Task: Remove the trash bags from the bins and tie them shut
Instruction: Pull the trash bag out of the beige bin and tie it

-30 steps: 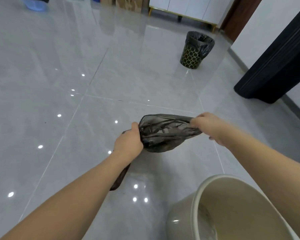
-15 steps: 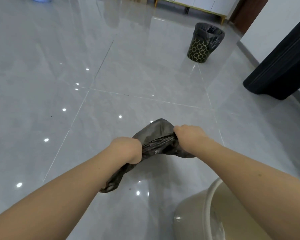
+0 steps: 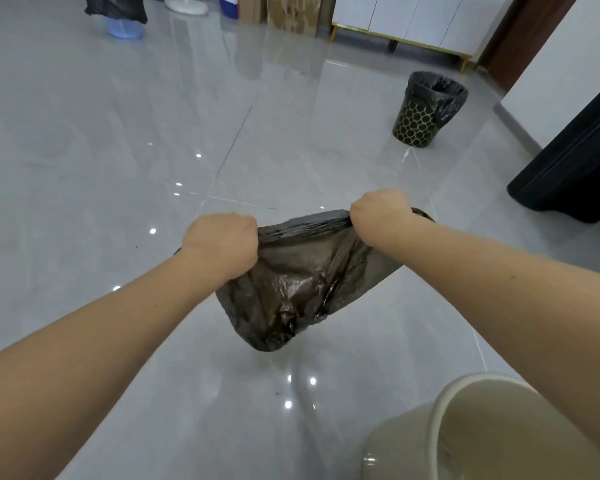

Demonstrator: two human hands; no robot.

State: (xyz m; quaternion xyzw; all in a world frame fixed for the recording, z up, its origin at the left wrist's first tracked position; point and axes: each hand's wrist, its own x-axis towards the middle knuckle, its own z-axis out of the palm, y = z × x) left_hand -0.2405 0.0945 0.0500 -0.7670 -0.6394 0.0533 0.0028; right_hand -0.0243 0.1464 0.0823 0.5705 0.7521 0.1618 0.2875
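A dark grey trash bag (image 3: 291,282) hangs in the air between my two fists, above the grey tiled floor. My left hand (image 3: 222,245) grips the bag's top edge at its left end. My right hand (image 3: 378,213) grips the same edge at its right end, so the rim is stretched taut between them. The bag's body sags below. A cream bin (image 3: 440,431) without a bag stands at the bottom right, under my right forearm. Farther off at the right stands a black bin with a gold honeycomb pattern (image 3: 420,123), lined with a black bag (image 3: 437,88).
A blue bin (image 3: 125,29) draped with a black bag sits at the far left. Cardboard boxes (image 3: 288,12) and a white cabinet on gold legs (image 3: 413,19) line the back wall. A black piece of furniture (image 3: 575,161) stands at the right.
My hands have moved apart and risen, pulling the bag's top edge taut. The bag, bunched between them before, now hangs spread below. The view has tilted up, showing more of the room.
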